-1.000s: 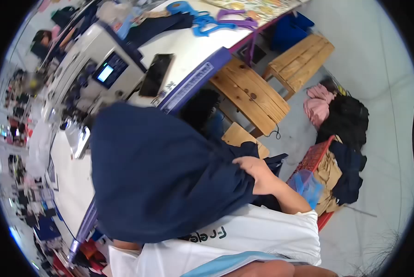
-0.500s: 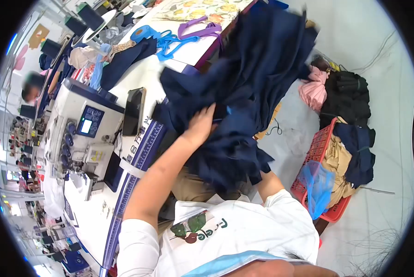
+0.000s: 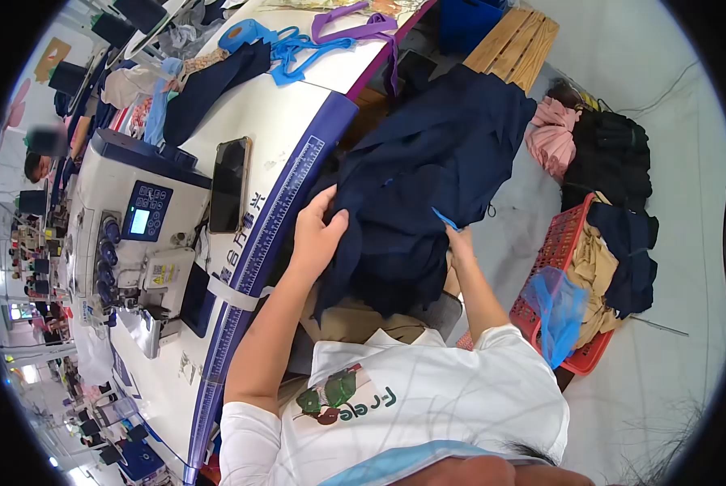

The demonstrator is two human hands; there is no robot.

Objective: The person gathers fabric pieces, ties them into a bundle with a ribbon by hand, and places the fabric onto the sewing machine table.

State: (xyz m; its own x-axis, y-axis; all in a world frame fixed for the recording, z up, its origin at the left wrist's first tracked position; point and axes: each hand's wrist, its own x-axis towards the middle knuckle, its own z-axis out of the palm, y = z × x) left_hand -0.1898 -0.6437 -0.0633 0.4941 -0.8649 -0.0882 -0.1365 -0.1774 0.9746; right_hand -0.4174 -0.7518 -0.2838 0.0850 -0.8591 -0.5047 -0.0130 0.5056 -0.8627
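Pale floor | red basket: tan cloth, blue plastic at rim | both hands pinching navy fabric

Matt navy cloth, slatted wood stool, glossy dark-screened phone.

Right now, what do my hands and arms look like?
Your left hand and right hand are bare, without gloves; no watch or bracelet shows. The forearms are uncovered below short, loose, plain white sleeves. The right fingertips are partly hidden, so I can't rule out rings.
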